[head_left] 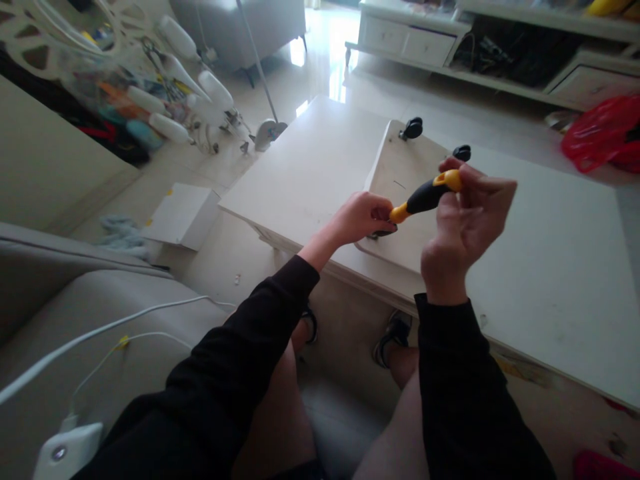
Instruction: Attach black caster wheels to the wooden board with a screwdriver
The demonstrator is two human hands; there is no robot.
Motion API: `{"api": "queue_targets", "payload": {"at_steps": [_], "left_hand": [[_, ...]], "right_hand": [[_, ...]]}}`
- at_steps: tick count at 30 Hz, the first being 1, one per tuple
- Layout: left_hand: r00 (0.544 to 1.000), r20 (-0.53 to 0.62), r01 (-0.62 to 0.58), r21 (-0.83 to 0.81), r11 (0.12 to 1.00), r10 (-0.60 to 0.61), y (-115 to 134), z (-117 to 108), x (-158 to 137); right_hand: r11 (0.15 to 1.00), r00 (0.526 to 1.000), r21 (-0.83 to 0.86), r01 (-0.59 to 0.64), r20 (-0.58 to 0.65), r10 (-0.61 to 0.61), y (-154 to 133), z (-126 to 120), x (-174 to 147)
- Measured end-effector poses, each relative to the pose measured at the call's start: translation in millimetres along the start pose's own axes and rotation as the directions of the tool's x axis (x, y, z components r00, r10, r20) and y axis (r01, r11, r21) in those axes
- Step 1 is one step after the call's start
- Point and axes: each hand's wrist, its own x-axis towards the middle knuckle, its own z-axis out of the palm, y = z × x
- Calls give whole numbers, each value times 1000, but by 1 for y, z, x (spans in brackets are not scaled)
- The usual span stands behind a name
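And here we are at the long, low white table (280,167), where a pale, flat board with rounded corners (417,160) lies close to the table's near edge. In our right hand (473,217) we grip the yellow butt of a stubby black-and-yellow screwdriver (425,195), fingers wrapped around the end of the handle, the thumb a blur. The screwdriver slants above the board, its butt raised to the right, its yellow nose dipping toward the board's near left corner.

Right there at that corner, our left hand (361,217) is bent in close, fingers curled at the screwdriver's nose. A dark caster (384,233) peeks out just below those fingertips, mostly covered; whether we are pinching the caster, the hidden shaft or both, we cannot tell.

Look to the board's far left corner and we have a black twin-wheel caster (414,127) standing up, with another black caster (461,153) along the far edge, just beyond our right fingers. Between them and our left hand, a thin dark line (399,184) shows on the board, too small for us to name. Past the table's left edge, a white box (183,213) sits on the floor.
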Motion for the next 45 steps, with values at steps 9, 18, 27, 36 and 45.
{"api": "queue_targets", "payload": {"at_steps": [9,18,27,36,45], "left_hand": [[997,67,-29,-61,998,33,-3,4,-1],[996,44,71,31,997,-73,2,-1,-3],[995,89,52,22,998,-54,1,-9,-3],[998,-67,27,94,995,-20,-5,3,-11],[997,59,48,42,998,-51,-7,-6,-4]], "right_hand": [[996,991,-13,84,-103,-85,7,-9,7],[996,999,-82,-33,-15,31,3,-15,4],[988,974,117,-103,213,76,-4,-16,1],[991,997,-112,-70,11,71,0,-14,4],[997,996,3,-80,32,80,12,-12,5]]}}
